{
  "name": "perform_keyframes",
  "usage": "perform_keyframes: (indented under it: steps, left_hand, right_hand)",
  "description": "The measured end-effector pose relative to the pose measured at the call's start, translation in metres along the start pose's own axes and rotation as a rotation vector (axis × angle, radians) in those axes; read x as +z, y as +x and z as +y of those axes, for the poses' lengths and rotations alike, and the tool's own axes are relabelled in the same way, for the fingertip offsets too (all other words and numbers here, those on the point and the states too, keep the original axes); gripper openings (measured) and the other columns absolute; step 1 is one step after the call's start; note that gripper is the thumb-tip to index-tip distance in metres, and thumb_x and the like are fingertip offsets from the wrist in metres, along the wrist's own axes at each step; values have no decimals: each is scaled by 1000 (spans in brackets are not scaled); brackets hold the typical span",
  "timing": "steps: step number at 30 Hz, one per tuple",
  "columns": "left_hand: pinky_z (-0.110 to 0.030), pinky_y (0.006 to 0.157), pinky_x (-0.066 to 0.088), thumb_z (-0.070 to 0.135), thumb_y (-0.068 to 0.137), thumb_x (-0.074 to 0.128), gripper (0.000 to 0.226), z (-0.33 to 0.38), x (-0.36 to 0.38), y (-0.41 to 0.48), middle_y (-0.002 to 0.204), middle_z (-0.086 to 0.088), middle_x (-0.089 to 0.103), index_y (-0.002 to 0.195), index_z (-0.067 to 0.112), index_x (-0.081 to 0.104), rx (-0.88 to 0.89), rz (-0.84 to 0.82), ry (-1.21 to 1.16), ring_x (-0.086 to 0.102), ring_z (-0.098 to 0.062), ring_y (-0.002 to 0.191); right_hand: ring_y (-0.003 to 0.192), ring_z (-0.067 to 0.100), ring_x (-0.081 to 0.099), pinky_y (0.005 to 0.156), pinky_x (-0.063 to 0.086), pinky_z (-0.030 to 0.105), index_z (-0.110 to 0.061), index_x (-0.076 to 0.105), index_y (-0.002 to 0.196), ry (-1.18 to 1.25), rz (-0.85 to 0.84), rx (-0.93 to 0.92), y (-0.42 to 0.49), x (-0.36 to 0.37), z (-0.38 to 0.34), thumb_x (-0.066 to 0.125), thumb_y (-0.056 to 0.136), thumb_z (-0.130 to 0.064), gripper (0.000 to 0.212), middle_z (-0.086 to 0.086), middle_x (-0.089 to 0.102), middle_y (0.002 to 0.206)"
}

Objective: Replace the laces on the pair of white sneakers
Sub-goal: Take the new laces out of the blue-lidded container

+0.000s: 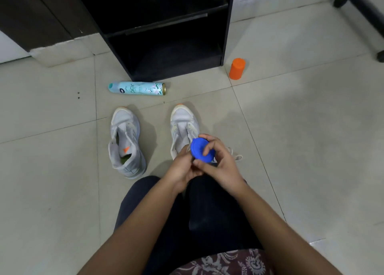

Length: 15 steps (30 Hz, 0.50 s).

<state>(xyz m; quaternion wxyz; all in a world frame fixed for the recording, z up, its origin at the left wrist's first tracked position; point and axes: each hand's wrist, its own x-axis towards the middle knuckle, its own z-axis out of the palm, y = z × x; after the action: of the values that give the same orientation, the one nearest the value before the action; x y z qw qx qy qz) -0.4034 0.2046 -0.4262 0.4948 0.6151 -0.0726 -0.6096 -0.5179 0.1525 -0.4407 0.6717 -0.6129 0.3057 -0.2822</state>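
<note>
Two white sneakers stand on the tiled floor, toes pointing away from me. The left sneaker [124, 141] has no lace and its tongue is pulled open. The right sneaker [182, 127] is partly hidden behind my hands. A white lace [236, 156] lies on the floor just right of it. Both hands meet above the right sneaker's heel around a round blue cap-like object [200, 150]. My left hand [182, 171] holds it from below. My right hand [218, 160] grips it from the right side, with fingers over its rim.
A light blue spray can [137, 88] lies on its side beyond the sneakers. An orange cylinder [236, 68] stands at the right of a black open shelf unit [166, 29]. Black furniture legs [363, 6] are at the top right. My dark-trousered legs [187, 222] fill the lower middle.
</note>
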Motion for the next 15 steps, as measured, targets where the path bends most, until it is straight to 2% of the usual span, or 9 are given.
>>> perform_keyframes:
  steps: [2,3,6,9,11,13,15]
  left_hand:
    - [-34,79,54,22,97,49,26,0,-3,-7,100,-3,67,121,15,56,19,3,-13,65,-13,85]
    - [-36,81,54,22,96,52,30,0,-5,-10,104,-5,67,124,13,55,14,-2,-11,65,-16,90]
    - [-31,75,55,22,97,46,26,6,-10,-26,99,-6,69,117,11,59,-20,-95,-91,67,-16,87]
    - [-27,68,53,28,94,30,38,11,-17,-41,91,-6,70,105,12,62,-57,-195,-253,68,-16,79]
    - [-29,71,50,37,94,26,44,12,-20,-46,96,-6,69,110,15,61,-48,-197,-261,65,-16,81]
    - [-31,81,48,48,98,27,50,11,-18,-48,106,-7,67,120,16,60,-48,-178,-223,64,-18,94]
    - [-30,83,50,48,99,34,48,8,-14,-50,114,-7,66,127,17,57,-21,-149,-134,64,-17,99]
  right_hand:
    - [127,12,45,104,36,23,-11,50,93,-121,0,-117,-12,12,2,70,77,-7,26,0,47,134]
    - [129,12,42,105,35,23,-12,48,96,-134,10,-130,-15,15,3,68,79,-12,26,0,43,135]
    - [131,14,38,107,34,29,-12,44,101,-155,-19,-146,-23,22,0,62,82,-20,27,2,37,137]
    - [131,14,36,108,34,34,-16,41,102,-277,-28,-184,-25,26,-1,58,85,-26,27,0,35,138]
    - [130,14,36,108,34,36,-19,38,104,-377,-34,-197,-26,27,-3,56,86,-31,28,0,34,138]
    - [131,14,37,107,35,37,-22,36,105,-484,-44,-209,-27,28,-2,54,86,-34,29,0,34,139]
    - [131,14,38,106,37,39,-25,33,106,-555,-45,-198,-27,28,-2,54,85,-30,30,0,34,141]
